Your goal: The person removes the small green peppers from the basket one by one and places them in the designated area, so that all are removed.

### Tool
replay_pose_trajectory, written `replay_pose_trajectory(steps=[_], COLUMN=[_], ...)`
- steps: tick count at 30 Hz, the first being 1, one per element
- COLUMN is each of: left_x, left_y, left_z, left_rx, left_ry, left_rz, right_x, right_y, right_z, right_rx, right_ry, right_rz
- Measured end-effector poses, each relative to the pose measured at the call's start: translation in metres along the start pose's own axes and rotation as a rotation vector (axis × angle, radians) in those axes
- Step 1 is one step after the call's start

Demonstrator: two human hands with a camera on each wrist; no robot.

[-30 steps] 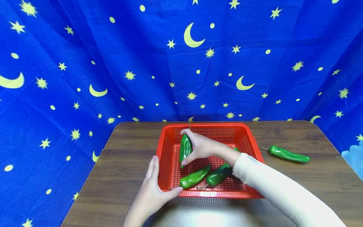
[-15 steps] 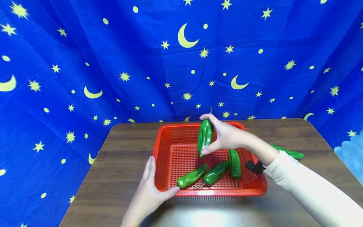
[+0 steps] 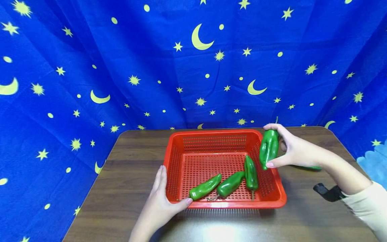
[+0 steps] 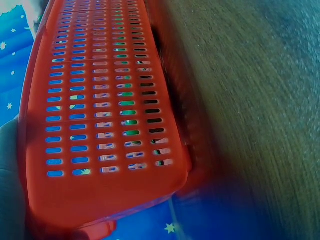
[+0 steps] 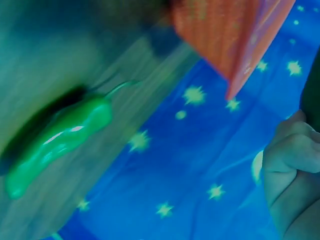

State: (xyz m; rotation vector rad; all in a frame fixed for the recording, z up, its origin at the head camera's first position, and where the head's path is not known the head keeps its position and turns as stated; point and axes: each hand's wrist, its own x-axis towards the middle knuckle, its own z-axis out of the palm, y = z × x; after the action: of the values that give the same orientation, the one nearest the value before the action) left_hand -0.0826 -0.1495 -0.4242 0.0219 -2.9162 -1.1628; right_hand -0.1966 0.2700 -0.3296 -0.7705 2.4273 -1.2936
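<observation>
My right hand (image 3: 293, 148) holds a green pepper (image 3: 268, 149) between thumb and fingers over the right rim of a red plastic basket (image 3: 211, 133). The pepper's stem points up and away. In the right wrist view, the fingers (image 5: 292, 160) show at the right edge, beside a dark sliver of it. My left hand (image 3: 161, 201) rests at the basket's front left corner, thumb on the front rim and straight fingers along the outer left side. Inside lie three more green peppers (image 3: 205, 187), in a row along the front and right.
Another green pepper (image 5: 60, 137) lies on the wooden table (image 3: 136, 161) right of the basket, partly hidden by my right hand in the head view. A blue cloth (image 3: 151, 67) with stars and moons hangs behind and at both sides.
My right hand has carried the green pepper rightward from the basket's left half to its right rim. The left hand stays at the corner.
</observation>
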Motion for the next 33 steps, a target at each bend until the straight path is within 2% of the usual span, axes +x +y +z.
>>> replay_pose_trajectory(steps=[6,13,23,29,31,33], left_x=[0.0,0.001,-0.001,-0.001,-0.001,-0.001], left_y=[0.0,0.0,0.0,0.0,0.0,0.0], left_z=[0.0,0.0,-0.001,-0.001,-0.001,-0.001], left_rx=[-0.002,-0.003,-0.01,-0.007,-0.005,-0.004], left_ry=[-0.004,-0.012,-0.008,-0.008,-0.004,-0.002], left_rz=[-0.005,-0.016,-0.005,-0.008,-0.006,-0.007], right_x=[-0.039,-0.07,-0.086,-0.088,-0.087,-0.086], right_y=[0.035,0.071,0.104,0.119,0.123,0.126], right_z=[-0.011,-0.01,0.005,0.008,0.01,0.011], right_rx=[-0.027,0.068,-0.073,-0.027,-0.062,-0.15], right_ry=[0.04,0.005,0.037,-0.074,-0.075,-0.048], right_rz=[-0.03,-0.027,0.025,0.113,0.133,0.131])
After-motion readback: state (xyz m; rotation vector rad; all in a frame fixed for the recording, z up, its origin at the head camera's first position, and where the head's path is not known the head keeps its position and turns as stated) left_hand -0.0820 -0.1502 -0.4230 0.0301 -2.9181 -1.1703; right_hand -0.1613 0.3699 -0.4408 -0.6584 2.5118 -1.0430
